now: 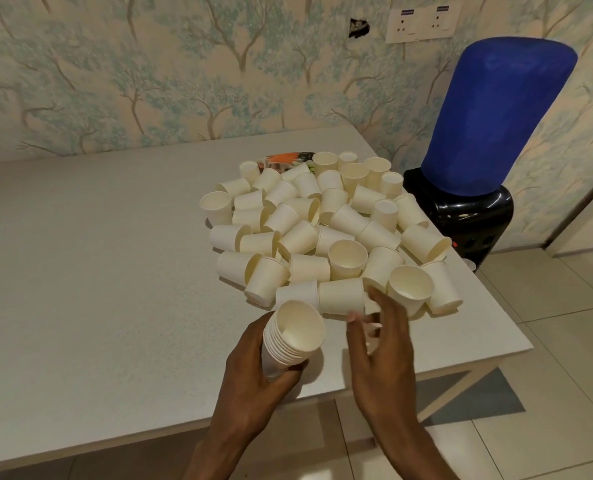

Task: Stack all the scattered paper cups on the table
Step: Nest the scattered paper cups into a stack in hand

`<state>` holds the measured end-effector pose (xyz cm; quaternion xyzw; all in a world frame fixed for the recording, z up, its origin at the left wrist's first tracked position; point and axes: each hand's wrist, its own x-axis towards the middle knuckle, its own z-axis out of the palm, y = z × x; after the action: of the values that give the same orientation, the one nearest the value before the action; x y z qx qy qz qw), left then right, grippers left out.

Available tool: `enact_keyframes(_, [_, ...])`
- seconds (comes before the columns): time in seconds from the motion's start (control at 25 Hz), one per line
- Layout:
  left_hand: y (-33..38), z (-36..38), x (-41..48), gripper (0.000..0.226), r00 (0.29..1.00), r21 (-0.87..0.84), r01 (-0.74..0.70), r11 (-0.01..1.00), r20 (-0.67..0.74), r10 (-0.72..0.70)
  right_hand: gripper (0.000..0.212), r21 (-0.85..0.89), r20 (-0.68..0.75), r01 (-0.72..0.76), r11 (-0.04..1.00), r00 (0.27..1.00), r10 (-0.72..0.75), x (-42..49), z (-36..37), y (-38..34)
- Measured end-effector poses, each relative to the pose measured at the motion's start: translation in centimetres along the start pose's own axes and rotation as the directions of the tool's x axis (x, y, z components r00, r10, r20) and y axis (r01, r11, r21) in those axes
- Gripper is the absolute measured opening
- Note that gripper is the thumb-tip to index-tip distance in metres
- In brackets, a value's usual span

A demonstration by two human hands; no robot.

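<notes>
Your L hand wraps round a nested stack of cups, tilted w/ its open mouth facing fwd-right, held just above the near edge of the surface. Your R hand, just beside the stack, has fingers loosely spread & grips nothing I can make out; its fingertips sit at a cup lying on its side, contact can't be told. The loose pile of cups lies right ahead of both hands, a few upright, most tipped over, w/ a blue-bottled water dispenser beyond it on the R hand's side.
</notes>
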<state>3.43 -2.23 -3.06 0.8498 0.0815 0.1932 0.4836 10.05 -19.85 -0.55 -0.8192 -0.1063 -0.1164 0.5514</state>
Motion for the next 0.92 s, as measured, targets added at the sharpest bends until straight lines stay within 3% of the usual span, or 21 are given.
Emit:
enact_keyframes(0.08, [-0.4, -0.7, 0.0, 0.074, 0.999, -0.001, 0.019, 1.000, -0.030, -0.019, 0.049, -0.064, -0.079, -0.108, 0.992, 0.992, 0.103, 1.3, 0.4, 0.7])
enact_keyframes(0.2, [-0.8, -1.7, 0.5, 0.071, 0.997, -0.014, 0.046, 0.999, -0.061, -0.047, 0.043, -0.118, -0.036, -0.159, 0.980, 0.987, 0.156, 2.5, 1.0, 1.7])
enact_keyframes(0.52, [-1.3, -3.8, 3.0, 0.066, 0.978, 0.008, 0.091, 0.996, 0.187, -0.091, 0.022, -0.108, 0.084, -0.109, 0.988, 0.989, 0.119, 2.1, 2.2, 1.6])
enact_keyframes(0.92, [-1.9, -3.4, 3.3, 0.067, 0.972, 0.016, 0.077, 0.997, 0.220, -0.079, 0.033, -0.150, 0.337, -0.011, 0.989, 0.940, 0.061, 1.2, 4.2, 1.7])
